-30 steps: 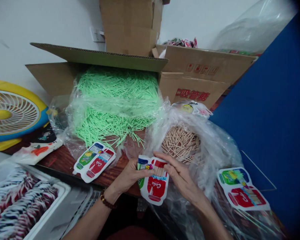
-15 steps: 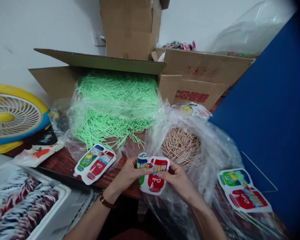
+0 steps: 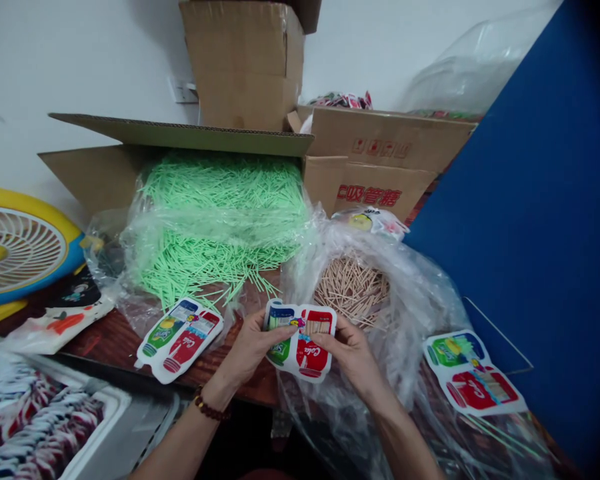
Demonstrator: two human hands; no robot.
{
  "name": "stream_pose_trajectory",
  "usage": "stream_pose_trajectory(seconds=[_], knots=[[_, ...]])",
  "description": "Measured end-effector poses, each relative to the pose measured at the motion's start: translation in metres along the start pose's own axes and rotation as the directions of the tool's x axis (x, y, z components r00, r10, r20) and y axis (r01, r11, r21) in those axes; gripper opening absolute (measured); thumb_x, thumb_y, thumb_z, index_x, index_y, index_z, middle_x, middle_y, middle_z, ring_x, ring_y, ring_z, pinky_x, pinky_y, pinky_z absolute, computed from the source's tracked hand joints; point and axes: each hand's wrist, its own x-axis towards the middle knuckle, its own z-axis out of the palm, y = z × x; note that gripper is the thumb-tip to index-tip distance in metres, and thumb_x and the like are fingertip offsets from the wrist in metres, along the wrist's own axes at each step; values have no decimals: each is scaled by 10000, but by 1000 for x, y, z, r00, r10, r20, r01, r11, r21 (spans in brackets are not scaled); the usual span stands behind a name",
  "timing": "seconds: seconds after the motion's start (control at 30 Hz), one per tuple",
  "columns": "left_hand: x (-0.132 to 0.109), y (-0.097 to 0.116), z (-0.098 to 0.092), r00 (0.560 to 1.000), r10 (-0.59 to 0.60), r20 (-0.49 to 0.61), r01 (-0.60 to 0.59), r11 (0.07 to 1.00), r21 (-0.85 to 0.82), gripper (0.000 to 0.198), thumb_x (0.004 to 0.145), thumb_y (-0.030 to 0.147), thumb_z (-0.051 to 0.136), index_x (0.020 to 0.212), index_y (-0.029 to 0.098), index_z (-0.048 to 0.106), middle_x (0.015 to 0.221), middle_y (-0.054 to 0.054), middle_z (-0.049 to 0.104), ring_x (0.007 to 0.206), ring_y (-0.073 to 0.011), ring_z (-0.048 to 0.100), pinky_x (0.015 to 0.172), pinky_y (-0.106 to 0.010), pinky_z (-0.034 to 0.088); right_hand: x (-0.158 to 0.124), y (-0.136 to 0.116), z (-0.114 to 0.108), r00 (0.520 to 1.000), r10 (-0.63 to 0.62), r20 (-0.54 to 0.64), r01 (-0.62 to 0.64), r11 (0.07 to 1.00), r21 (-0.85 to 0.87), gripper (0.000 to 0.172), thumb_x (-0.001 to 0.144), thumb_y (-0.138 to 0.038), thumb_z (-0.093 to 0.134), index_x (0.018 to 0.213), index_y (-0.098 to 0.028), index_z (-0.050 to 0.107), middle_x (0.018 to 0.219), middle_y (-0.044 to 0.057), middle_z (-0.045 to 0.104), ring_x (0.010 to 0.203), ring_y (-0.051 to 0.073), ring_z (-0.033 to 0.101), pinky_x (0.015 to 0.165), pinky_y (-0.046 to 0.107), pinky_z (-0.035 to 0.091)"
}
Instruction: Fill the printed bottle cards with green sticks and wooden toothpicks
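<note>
Between my hands is a bottle-shaped candy packet (image 3: pixel 314 358) with a green half and a red cola half; brown sticks show in its red window. My left hand (image 3: pixel 253 343) pinches its green side, and my right hand (image 3: pixel 351 350) grips the red side, thumb on the front. Brown sticks (image 3: pixel 351 290) lie in a clear plastic bag just beyond my right hand. Light green sticks (image 3: pixel 220 233) fill a bag spilling from an open carton. Similar packets lie flat on the left (image 3: pixel 181 339) and the right (image 3: pixel 475 375).
A yellow and blue fan (image 3: pixel 17 243) stands at the left, above a white foam box (image 3: pixel 113 417) of packed packets. Cardboard boxes (image 3: pixel 245 73) stand behind, and a blue panel (image 3: pixel 520 220) borders the right. Loose green sticks (image 3: pixel 505 433) lie near the right packet.
The view has shifted, so the surroundings sit further left in it. My hands still hold the packet, whose green half now looks less curled and turned more toward me.
</note>
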Motion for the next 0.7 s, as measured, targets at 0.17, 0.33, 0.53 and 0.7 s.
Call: stream_pose_trajectory(seconds=[0.17,0.33,0.53,0.7], knots=[[1,2,3,1000,9,16,-9,1000,19,237,630,208,826,796,127,678,720,-2,742,583,-122,658,582,-214,525,3,0,0,998,56,18,-56,997,56,258,637,-280,798,858,-184,705,772,9,738,656,166,673,660,300,541],[3,2,7,999,4,37,-5,999,49,241,642,220,817,813,124,676,742,-12,742,630,-138,667,632,-242,538,4,6,0,998,19,-65,-14,997,80,232,642,-312,794,813,-177,716,732,11,735,602,159,659,628,292,533],[5,5,15,998,32,55,-39,991,125,256,630,264,819,796,122,686,706,-14,727,630,-157,661,638,-262,538,0,-3,-6,996,-35,-80,40,997,64,275,609,-294,810,837,-186,702,756,-2,730,651,153,655,648,280,529],[6,2,19,993,70,95,-89,973,213,212,673,271,786,799,132,687,740,-16,707,660,-161,637,646,-263,526,0,-5,-11,986,-57,-154,60,998,14,215,598,-284,806,744,-170,696,641,-19,693,547,134,606,576,266,507]])
